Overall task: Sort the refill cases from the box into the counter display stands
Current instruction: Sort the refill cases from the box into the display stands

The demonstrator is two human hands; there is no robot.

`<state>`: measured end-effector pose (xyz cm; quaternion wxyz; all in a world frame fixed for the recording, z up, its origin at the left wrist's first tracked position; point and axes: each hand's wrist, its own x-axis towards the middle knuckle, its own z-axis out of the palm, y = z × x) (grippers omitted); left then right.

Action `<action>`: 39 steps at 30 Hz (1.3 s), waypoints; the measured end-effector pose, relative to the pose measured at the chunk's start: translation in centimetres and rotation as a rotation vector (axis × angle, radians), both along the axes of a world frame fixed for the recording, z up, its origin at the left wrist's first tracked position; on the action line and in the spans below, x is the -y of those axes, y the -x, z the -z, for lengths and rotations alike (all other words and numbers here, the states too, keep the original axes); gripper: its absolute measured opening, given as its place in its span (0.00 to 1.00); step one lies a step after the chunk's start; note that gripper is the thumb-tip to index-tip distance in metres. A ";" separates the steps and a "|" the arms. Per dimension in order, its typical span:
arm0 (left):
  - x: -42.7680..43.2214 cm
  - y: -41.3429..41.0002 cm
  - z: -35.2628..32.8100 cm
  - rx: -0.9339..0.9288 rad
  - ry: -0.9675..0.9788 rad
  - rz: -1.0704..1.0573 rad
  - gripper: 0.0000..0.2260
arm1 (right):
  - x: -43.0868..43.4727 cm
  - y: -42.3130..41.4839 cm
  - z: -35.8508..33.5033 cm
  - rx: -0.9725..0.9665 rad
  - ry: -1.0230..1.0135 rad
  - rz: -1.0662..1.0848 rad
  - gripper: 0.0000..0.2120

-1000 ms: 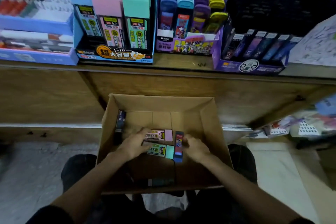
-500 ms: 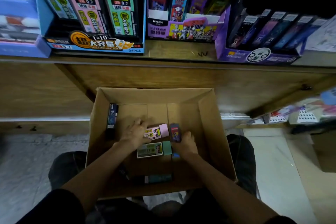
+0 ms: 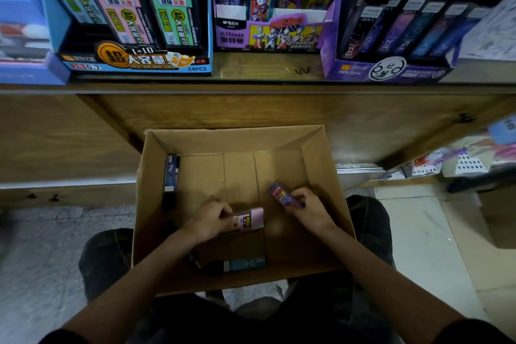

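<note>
While both arms reach into the cardboard box (image 3: 315,165), each grip is curled round one refill case. Left grip (image 3: 209,220): fingers wrapped round left end of pink case (image 3: 251,219); rest of case juts right, approx. level. Right grip (image 3: 310,209): pinches dark purple case (image 3: 283,194) at its lower end; case sticks out up-left of fingers, tilted. Also in box: dark case (image 3: 171,173) vs. left wall, teal case (image 3: 245,264) flat by near wall. Blue display stand (image 3: 134,61) and purple display stand (image 3: 391,71) sit on tabletop (image 3: 257,65), well apart from both grips.
</note>
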<state>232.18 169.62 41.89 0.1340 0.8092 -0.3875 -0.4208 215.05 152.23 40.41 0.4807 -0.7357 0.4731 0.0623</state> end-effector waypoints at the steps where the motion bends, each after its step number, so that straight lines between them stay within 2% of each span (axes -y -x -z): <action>1: -0.2 0.3 0.3 0.027 -0.025 0.022 0.09 | 0.0 0.2 -0.1 0.029 -0.004 0.006 0.18; 4: -0.7 1.0 1.3 0.169 -0.026 0.091 0.11 | 0.1 0.5 -0.6 0.113 -0.023 0.009 0.16; 7: -0.7 1.6 1.9 0.226 -0.014 0.099 0.20 | 0.0 0.5 -1.1 0.175 -0.045 0.031 0.15; 10: -0.3 1.5 2.1 0.227 -0.101 0.103 0.29 | -0.1 0.6 -1.5 0.196 -0.068 0.051 0.15; 13: -0.1 1.2 1.6 0.136 -0.160 0.119 0.23 | -0.2 0.6 -2.0 0.227 -0.099 0.084 0.15; 16: -0.4 0.8 0.8 0.000 -0.131 0.071 0.18 | -0.2 0.6 -2.7 0.268 -0.105 0.124 0.16; 20: -0.8 0.2 -0.6 -0.183 0.018 -0.238 0.15 | 0.3 0.7 -4.3 0.353 -0.078 0.232 0.13; 23: -0.4 -0.1 -2.3 -0.365 0.154 -0.487 0.13 | 1.2 0.4 -6.1 0.414 -0.074 0.220 0.09; 28: 2.2 0.1 -6.4 -0.608 0.419 -0.659 0.04 | 3.3 -0.5 -10.8 0.565 -0.056 0.193 0.06; 31: 4.2 0.6 -9.3 -0.622 0.538 -0.631 0.02 | 4.1 -1.1 -14.1 0.661 -0.016 0.119 0.06; 35: 6.4 1.6 -13.2 -0.621 0.629 -0.561 0.02 | 4.8 -1.6 -17.7 0.750 0.055 0.084 0.12; 39: 7.9 2.7 -16.1 -0.553 0.731 -0.518 0.02 | 5.9 -1.1 -21.2 0.790 0.126 0.055 0.14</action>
